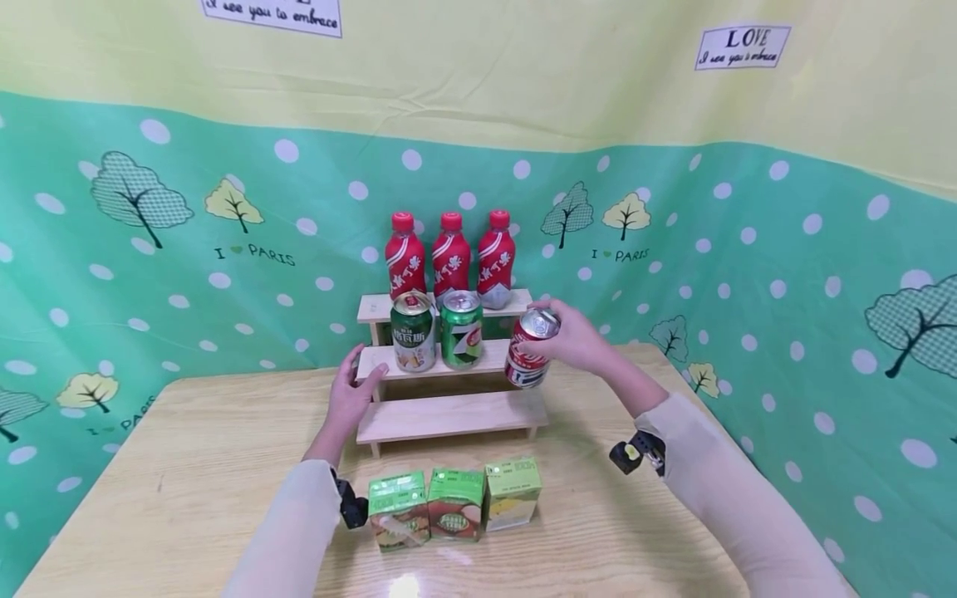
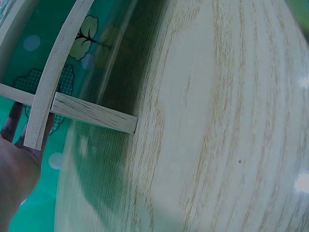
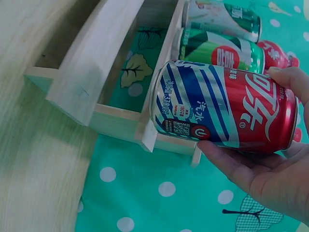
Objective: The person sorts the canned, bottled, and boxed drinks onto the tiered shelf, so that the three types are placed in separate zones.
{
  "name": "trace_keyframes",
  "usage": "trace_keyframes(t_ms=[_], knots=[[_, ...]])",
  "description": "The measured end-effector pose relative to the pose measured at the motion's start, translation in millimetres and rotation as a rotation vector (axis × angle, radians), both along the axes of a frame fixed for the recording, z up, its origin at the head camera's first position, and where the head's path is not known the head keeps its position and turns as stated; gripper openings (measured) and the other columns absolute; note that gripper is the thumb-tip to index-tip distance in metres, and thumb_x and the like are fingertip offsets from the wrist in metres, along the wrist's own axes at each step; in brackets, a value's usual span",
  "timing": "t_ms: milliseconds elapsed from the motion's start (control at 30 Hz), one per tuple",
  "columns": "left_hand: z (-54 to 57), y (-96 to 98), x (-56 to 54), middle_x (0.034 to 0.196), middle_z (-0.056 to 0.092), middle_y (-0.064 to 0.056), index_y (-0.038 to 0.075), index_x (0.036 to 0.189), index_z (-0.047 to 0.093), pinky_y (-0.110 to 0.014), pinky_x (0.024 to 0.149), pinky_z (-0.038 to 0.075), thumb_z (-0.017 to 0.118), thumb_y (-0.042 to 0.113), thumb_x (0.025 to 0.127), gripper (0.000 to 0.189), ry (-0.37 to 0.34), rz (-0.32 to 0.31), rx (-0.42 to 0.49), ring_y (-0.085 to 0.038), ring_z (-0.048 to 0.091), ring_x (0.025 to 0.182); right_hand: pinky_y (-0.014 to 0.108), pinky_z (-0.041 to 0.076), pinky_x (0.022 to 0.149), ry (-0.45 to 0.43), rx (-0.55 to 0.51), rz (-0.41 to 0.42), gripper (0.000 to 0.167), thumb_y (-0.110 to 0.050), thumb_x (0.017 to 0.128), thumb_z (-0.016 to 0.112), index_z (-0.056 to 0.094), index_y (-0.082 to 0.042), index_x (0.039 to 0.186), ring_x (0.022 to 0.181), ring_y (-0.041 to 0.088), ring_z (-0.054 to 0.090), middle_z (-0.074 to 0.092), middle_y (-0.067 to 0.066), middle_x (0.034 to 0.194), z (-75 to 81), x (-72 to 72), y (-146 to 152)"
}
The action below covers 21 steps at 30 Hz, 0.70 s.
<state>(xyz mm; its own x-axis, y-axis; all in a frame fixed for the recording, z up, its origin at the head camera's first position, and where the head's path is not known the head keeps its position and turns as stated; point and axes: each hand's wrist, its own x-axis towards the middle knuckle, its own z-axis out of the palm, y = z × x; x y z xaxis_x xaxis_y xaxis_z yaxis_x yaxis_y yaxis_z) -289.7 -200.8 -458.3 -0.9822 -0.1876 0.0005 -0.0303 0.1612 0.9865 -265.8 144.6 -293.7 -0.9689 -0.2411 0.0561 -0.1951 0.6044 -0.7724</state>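
Observation:
My right hand [image 1: 571,336] grips a red, white and blue cola can [image 3: 227,108] by its upper part, thumb and fingers round its sides. The can is held upright at the right end of the middle step of a three-step wooden display shelf [image 1: 452,418]. On that step stand a dark green and white can [image 1: 414,332] and a bright green can [image 1: 461,330]. My left hand [image 1: 351,399] holds the middle step's left end, its thumb in front; in the left wrist view its fingers [image 2: 12,123] pass behind the board.
Three red bottles [image 1: 451,257] stand on the top step. In front of the shelf, three juice cartons, one brown-green [image 1: 399,511], one red-green [image 1: 455,504] and one yellow-green [image 1: 512,494], stand in a row on the wooden table [image 1: 247,440]. A patterned cloth [image 1: 292,216] hangs behind.

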Motion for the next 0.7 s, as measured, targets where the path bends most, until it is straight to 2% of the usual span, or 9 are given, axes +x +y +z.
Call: trace_keyframes(t_ms=[300,400,433,700], knots=[[2.7,0.4,1.9,0.144,0.042,-0.016,0.031,0.148,0.024,-0.024,0.081,0.047,0.063,0.05,0.083,0.078,0.01,-0.005,-0.001,-0.024,0.052,0.106,0.042,0.053,0.089,0.002,-0.037,-0.018,0.069,-0.023,0.078,0.076,0.04,-0.01,0.136,0.114,0.031,0.056,0.055,0.014,0.124,4.9,-22.1,-8],[0.9,-0.1,0.3,0.143,0.042,-0.016,0.03,0.148,0.024,-0.025,0.082,0.047,0.064,0.05,0.083,0.079,0.013,-0.007,-0.002,-0.025,0.052,0.107,0.042,0.053,0.088,0.007,-0.046,-0.026,0.07,-0.024,0.077,0.077,0.041,-0.01,0.135,0.113,0.03,0.056,0.055,0.013,0.124,3.9,-30.1,-11],[-3.2,-1.3,-2.1,0.143,0.043,-0.016,0.031,0.148,0.024,-0.025,0.082,0.048,0.064,0.053,0.082,0.08,0.02,-0.005,-0.008,-0.024,0.052,0.107,0.042,0.053,0.088,0.013,-0.047,-0.027,0.07,-0.024,0.077,0.077,0.041,-0.01,0.135,0.113,0.03,0.056,0.056,0.013,0.123,3.2,-32.5,-12],[-1.0,-0.9,-1.6,0.144,0.041,-0.017,0.029,0.148,0.024,-0.034,0.09,0.049,0.064,0.052,0.082,0.08,0.024,-0.01,-0.004,-0.025,0.052,0.11,0.043,0.05,0.094,-0.001,-0.057,-0.036,0.068,-0.022,0.078,0.075,0.041,-0.009,0.135,0.117,0.03,0.054,0.054,0.014,0.127,-5.9,-46.3,-19]])
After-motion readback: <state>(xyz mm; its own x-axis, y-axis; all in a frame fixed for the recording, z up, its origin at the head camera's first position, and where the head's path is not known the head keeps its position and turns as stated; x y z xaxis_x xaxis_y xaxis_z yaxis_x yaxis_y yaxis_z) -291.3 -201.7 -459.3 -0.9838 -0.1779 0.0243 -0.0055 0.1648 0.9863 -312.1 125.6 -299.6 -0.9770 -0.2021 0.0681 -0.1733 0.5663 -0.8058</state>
